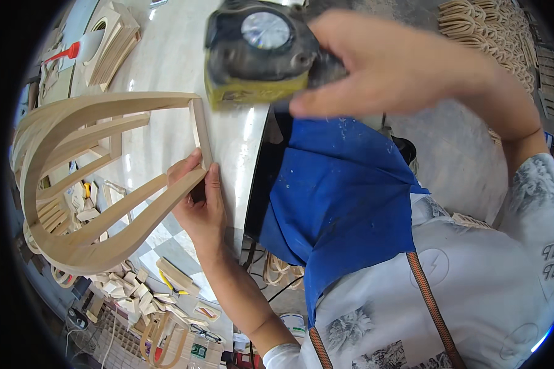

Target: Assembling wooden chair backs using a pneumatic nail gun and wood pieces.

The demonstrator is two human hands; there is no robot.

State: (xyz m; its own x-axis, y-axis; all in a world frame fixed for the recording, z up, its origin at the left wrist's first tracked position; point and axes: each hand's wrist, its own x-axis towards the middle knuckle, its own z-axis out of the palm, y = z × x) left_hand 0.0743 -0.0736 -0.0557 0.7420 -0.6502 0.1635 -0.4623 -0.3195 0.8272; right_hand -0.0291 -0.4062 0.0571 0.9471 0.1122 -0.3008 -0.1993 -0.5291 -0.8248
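Observation:
My right hand [375, 74] is blurred, high at the top and close to the camera. Its fingers wrap the dark handle of a nail gun [258, 61] with a black and yellow-green body and a round shiny cap. Below and to the left, a pale curved wooden frame [83, 255] stands on the work table, with bent loops and straight rails. My left hand [200, 203] closes round its near corner, where a short crossbar meets a curved rail's end, thumb and fingers on either side. The tool is apart from the wood; its lower end is out of sight.
A white bottle with a red nozzle [83, 49] lies by stacked wooden pieces [114, 46] at the upper left. Wood offcuts [135, 292] and yellow-handled pliers [167, 281] lie at the lower left, glasses [204, 334] nearby. Bent wood parts [486, 31] are piled upper right. I wear a blue apron [345, 190].

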